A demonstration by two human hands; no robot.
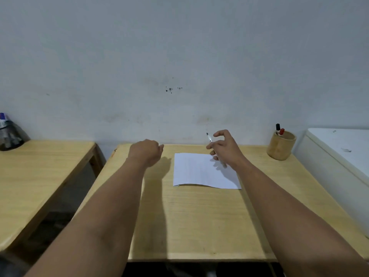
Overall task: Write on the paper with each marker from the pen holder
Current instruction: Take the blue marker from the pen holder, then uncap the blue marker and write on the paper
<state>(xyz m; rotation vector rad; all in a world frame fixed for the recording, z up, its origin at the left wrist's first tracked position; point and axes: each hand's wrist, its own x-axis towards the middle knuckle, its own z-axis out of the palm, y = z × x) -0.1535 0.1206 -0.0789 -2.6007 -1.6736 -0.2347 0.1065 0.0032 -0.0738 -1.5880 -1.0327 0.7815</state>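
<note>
A white sheet of paper [201, 170] lies flat on the wooden table [199, 216]. My right hand [225, 148] hovers over the sheet's far right corner and holds a white marker [209, 138] with its black tip pointing up and away. My left hand [146, 151] floats above the table just left of the paper, its fingers curled into a loose fist; whether it holds anything is hidden. A round wooden pen holder [281, 145] stands at the table's far right corner with a black-capped marker [277, 127] and a red-capped marker [281, 131] in it.
A second wooden table [40, 172] stands to the left across a gap, with a dark mesh container [10, 134] on its far end. A white cabinet [339, 152] borders the table on the right. A pale wall runs right behind the table.
</note>
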